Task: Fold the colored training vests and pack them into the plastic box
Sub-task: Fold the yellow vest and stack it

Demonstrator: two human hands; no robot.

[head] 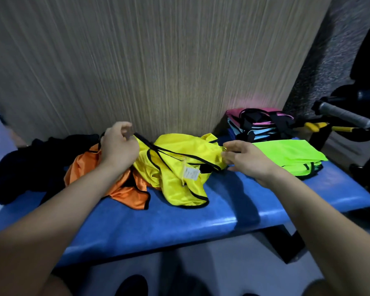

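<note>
The left hand (119, 144) is curled, pinching the black-trimmed edge of the yellow vest (175, 167) between thumb and fingers at the vest's far left corner. The right hand (247, 159) reaches in from the other side and its fingertips pinch the vest's right edge, the rest of the hand lying low over the bench (179, 223). Between the two hands the yellow vest lies crumpled and unfolded on the blue padded bench, its black straps crossing on top and a small white label (191, 174) showing near the middle. An orange vest (124, 189) lies bunched just beside it on the left, partly under the left forearm and touching the yellow one. Further left sits a heap of dark cloth (28, 167). To the right of the right hand a lime-green vest (291, 154) lies folded flat on top of others, and behind it, against the wall (137, 60), stands a stack of folded vests (261, 124) in pink, light blue and black. Past the bench's right end a grey-wrapped handle (344, 115) and yellow-and-black bars (320, 127) show. The box is not to be made out.
</note>
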